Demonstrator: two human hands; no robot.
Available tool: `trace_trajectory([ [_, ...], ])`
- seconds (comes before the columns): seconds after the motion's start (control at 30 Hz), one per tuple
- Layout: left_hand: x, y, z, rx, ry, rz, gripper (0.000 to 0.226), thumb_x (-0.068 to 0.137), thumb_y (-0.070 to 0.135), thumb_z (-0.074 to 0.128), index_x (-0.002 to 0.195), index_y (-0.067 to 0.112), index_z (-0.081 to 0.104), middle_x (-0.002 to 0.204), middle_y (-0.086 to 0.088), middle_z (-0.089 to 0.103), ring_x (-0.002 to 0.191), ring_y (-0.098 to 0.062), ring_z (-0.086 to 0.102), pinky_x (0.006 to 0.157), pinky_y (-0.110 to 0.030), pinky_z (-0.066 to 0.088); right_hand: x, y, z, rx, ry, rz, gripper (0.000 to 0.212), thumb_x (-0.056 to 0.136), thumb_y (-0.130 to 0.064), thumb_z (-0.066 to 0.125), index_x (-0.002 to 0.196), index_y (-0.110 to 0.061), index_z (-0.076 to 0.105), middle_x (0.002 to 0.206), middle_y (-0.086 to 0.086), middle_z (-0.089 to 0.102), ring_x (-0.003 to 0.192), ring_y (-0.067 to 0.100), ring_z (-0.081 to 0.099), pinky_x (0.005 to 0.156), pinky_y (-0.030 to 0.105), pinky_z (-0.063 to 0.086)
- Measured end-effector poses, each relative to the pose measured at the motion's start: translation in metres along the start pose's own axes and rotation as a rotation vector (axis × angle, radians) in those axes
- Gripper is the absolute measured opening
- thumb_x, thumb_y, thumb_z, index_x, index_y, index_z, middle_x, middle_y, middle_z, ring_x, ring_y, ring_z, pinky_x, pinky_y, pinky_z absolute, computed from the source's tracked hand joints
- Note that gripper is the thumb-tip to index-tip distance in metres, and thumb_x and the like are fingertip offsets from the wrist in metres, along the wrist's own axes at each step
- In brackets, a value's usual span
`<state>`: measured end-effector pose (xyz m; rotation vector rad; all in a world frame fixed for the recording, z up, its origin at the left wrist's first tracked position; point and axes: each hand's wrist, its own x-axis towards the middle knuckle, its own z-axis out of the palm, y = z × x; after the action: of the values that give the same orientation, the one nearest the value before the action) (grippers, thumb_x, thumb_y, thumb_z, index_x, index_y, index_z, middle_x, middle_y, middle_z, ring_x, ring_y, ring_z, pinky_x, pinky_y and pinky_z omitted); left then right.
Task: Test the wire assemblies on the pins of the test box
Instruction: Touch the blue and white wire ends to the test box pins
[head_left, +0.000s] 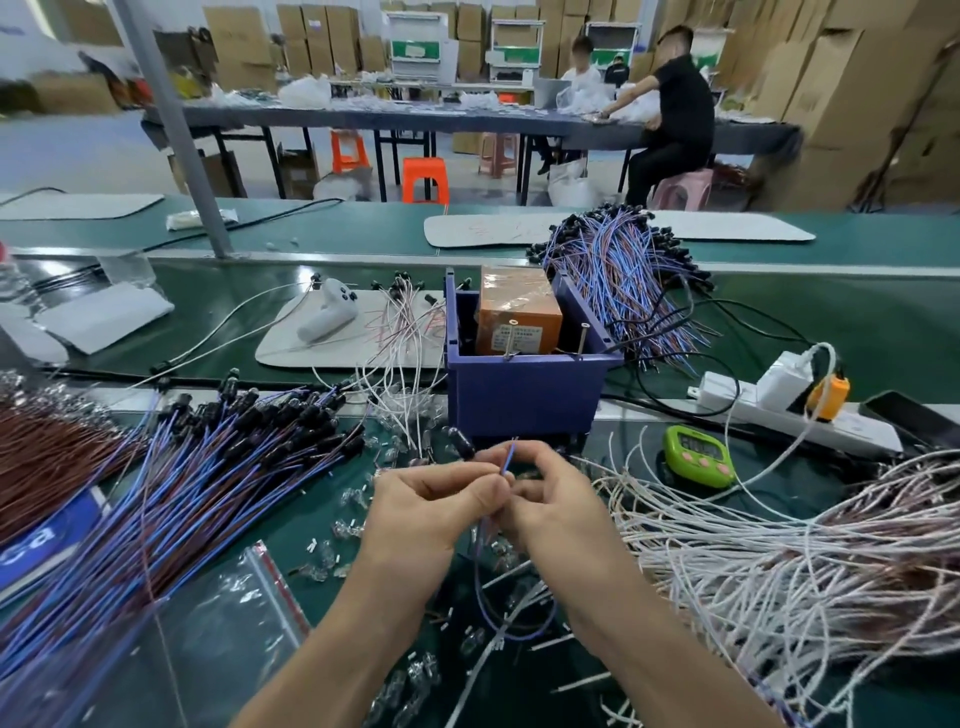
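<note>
From the head view, both hands met low over the green table (857, 332), just in front of the test box (524, 400). The left hand (434, 501) had its grip pressed thumb to forefinger on a thin blue wire assembly (510, 457), whose tip stuck up above the fingers. The right hand (553, 499) closed its grip on the same assembly from the other side, fingers curled in against the left thumb. Below the hands the wire hung in a loop between the forearms. A small black end piece (461, 442) showed just above the left fingers; whether it belonged to the held wire could not be told.

The test box was a blue open bin with an orange unit (519, 312) sitting inside it, and thin metal pins (585, 336) stood up at its near rim. The held wire was near the box but apart from the pins.

A big pile of blue and brown wires (208, 467) lay to the left. A second such pile (623, 280) lay behind the box, to the right. A tangle of white wires (779, 561) spread on the right side. A green timer (698, 457) sat right of the hands, near a white power strip (779, 415).
</note>
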<state>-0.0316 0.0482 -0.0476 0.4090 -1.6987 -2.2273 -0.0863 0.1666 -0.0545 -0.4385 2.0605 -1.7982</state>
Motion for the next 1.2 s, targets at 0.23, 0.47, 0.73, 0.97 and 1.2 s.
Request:
trace_trajectory([
  [0.23,0.001,-0.007,-0.011,0.041,-0.144,-0.007,0.029,0.062,0.026,0.095,0.087,0.014,0.085,0.117,0.007,0.077,0.112,-0.002,0.069,0.085,-0.010,0.053,0.003,-0.003,-0.023,0.052,0.219,-0.024,0.015,0.096,-0.027,0.067,0.082,-0.027,0.071,0.056,-0.009,0.053,0.054,0.007,0.049,0.060,0.029,0.045],
  [0.47,0.005,-0.002,-0.003,0.110,0.039,0.073,0.036,0.052,0.038,0.087,0.082,0.020,0.084,0.078,-0.012,0.078,0.070,-0.013,0.074,0.066,-0.014,0.054,-0.003,-0.008,-0.026,0.281,0.028,-0.083,0.030,0.099,-0.007,0.060,0.074,-0.015,0.074,0.058,0.001,0.053,0.053,0.010,0.044,0.053,0.016,0.039],
  [0.73,0.015,0.010,0.025,-0.108,0.069,-0.005,0.034,0.045,0.033,0.090,0.073,0.015,0.082,0.075,-0.013,0.076,0.064,-0.019,0.070,0.061,-0.026,0.058,-0.007,-0.017,-0.034,0.417,-0.055,-0.106,0.017,0.073,-0.008,0.080,0.089,-0.016,0.080,0.085,0.010,0.077,0.079,0.019,0.074,0.073,0.023,0.058],
  [0.97,0.020,0.005,0.035,-0.217,0.038,-0.051,0.033,0.046,0.019,0.096,0.071,0.007,0.079,0.072,-0.021,0.073,0.062,-0.034,0.073,0.059,-0.039,0.060,-0.004,-0.017,-0.033,0.287,0.069,-0.061,0.017,0.076,0.000,0.086,0.090,-0.001,0.075,0.079,0.019,0.076,0.074,0.028,0.076,0.067,0.030,0.060],
  [1.2,0.020,-0.010,0.041,-0.308,0.028,-0.091,0.034,0.050,0.023,0.095,0.078,0.008,0.081,0.078,-0.015,0.075,0.069,-0.020,0.074,0.061,-0.025,0.059,0.003,-0.014,-0.036,0.362,0.146,-0.048,0.023,0.062,-0.017,0.091,0.074,-0.005,0.076,0.073,0.023,0.073,0.065,0.026,0.070,0.063,0.030,0.058],
])
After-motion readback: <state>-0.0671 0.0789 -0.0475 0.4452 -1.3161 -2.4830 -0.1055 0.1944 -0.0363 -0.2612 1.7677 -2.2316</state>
